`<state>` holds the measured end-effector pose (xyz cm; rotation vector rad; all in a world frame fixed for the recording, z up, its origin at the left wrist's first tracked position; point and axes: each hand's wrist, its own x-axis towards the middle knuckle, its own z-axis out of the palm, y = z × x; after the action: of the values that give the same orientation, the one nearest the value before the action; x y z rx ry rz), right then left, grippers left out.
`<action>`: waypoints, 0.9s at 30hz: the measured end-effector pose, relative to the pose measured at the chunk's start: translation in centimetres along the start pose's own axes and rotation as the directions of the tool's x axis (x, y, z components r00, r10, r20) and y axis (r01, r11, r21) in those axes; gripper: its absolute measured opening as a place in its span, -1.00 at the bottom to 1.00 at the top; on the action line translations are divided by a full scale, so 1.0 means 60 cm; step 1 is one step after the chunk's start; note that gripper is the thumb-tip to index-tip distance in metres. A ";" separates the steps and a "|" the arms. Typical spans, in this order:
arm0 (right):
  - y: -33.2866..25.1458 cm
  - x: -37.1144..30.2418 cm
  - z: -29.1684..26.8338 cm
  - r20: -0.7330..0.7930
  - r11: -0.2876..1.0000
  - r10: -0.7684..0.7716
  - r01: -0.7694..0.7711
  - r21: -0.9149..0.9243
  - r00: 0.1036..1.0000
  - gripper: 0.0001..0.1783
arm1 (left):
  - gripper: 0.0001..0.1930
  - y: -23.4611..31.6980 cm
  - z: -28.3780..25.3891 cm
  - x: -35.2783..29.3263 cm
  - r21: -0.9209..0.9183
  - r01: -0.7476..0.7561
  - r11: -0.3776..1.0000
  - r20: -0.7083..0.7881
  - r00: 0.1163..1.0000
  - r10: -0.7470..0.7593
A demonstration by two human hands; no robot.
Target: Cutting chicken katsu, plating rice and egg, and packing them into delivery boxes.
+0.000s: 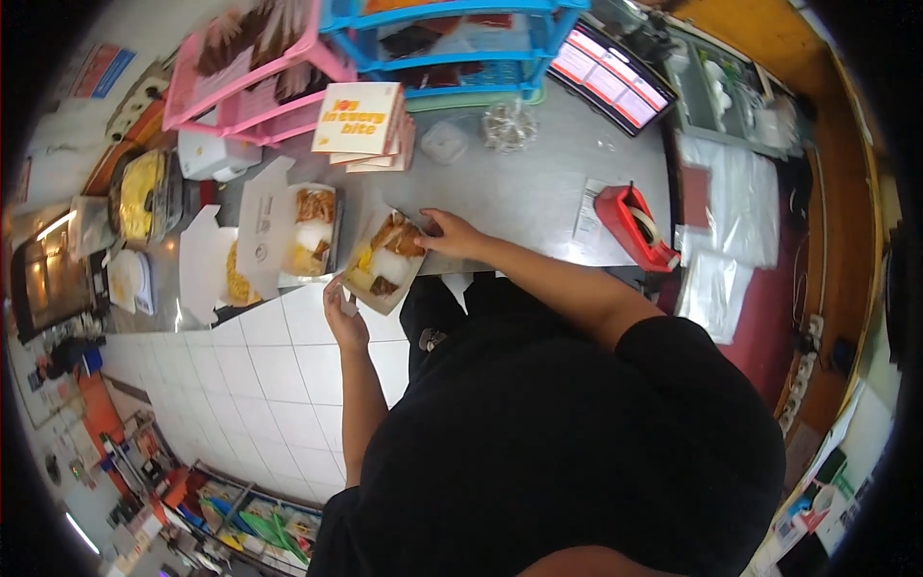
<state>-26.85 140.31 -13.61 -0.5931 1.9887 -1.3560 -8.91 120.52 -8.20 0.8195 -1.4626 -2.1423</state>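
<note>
An open paper meal box (386, 302) is held tilted between my hands at the counter's near edge. White rice (390, 265), browned fried pieces (394, 234) and something yellow lie inside it. My left hand (348, 319) grips the near left corner, fingers closed on the wall. On the far right side, my right hand (452, 237) has its fingers bent over the rim. Just left stands a second open box (260, 226), its lid raised, with rice and fried pieces. Beyond it is another lidded box (200, 264) holding yellowish food.
Stacked printed cartons (358, 117) stand behind the boxes, near pink (260, 106) and blue (442, 82) racks. A red tape dispenser (635, 226) sits right of my right forearm. A tablet (612, 79) and clear plastic bags (728, 197) lie farther right. The steel counter (538, 207) ends at my waist.
</note>
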 end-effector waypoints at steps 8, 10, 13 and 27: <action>0.011 -0.087 -0.132 -0.593 1.000 -0.014 0.003 -0.020 0.805 -0.15 | -0.65 -0.036 0.114 0.022 0.036 0.131 0.991 0.329 0.934 -0.135; -0.008 -0.112 -0.210 -0.349 0.790 -0.478 0.221 -0.572 0.806 -0.40 | -0.64 -0.053 0.137 0.045 0.062 0.121 0.991 0.402 0.906 -0.136; -0.003 -0.156 -0.235 -0.187 0.852 -0.260 0.134 -0.507 0.947 -0.58 | -0.65 -0.077 0.191 0.076 0.116 0.206 0.972 0.460 0.856 -0.236; -0.030 -0.236 -0.188 -0.275 0.980 0.098 -0.140 -0.140 0.956 -0.54 | -0.63 0.014 0.243 0.084 0.701 -0.126 0.702 0.628 0.575 -0.525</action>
<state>-25.30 156.48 -5.43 -0.3662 2.3261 -1.2667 -22.43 127.06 -4.59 0.1429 -2.9178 -2.2430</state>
